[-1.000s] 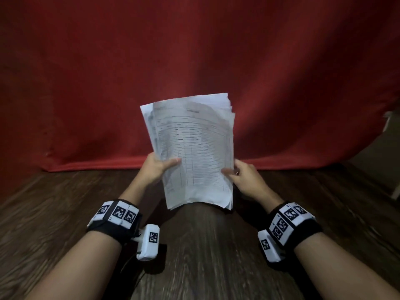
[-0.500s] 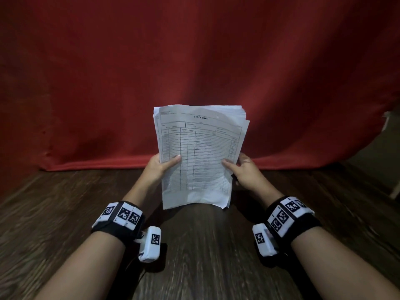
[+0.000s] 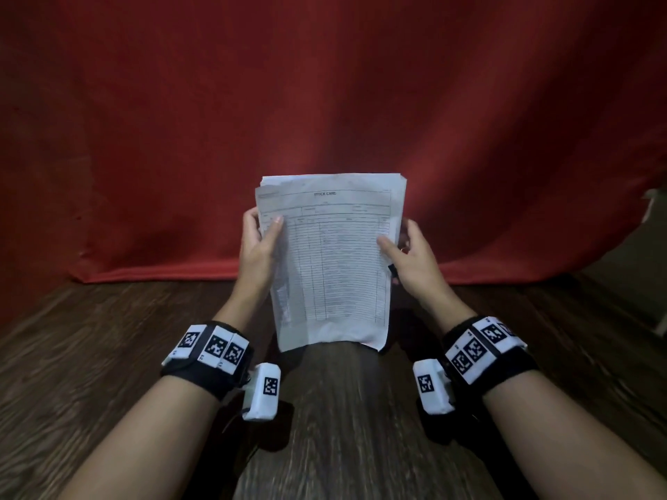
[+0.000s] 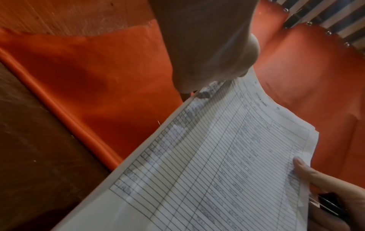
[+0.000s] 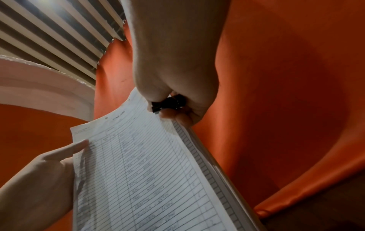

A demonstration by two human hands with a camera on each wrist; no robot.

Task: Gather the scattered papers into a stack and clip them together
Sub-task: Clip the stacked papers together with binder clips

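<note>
A stack of printed forms (image 3: 332, 268) stands upright, its bottom edge on the dark wooden table (image 3: 335, 427). My left hand (image 3: 263, 221) pinches the stack's left side near the top, thumb on the front sheet and fingers behind. My right hand (image 3: 395, 234) grips the right side the same way. A black binder clip (image 5: 168, 103) is tucked in my right palm, against the paper edge; it also peeks out as a dark bit (image 3: 392, 271) under that hand. The sheets' top edges (image 3: 330, 179) are nearly level. The wrist views show the ruled front sheet (image 4: 217, 164).
A red cloth backdrop (image 3: 325, 102) hangs behind the table and drapes onto its far edge. A pale object (image 3: 654, 205) shows at the far right. Slatted blinds (image 5: 55, 31) rise above the cloth.
The stack went from tilted and fanned to upright and squared. Both hands slid up from the lower sides to the upper sides of the papers.
</note>
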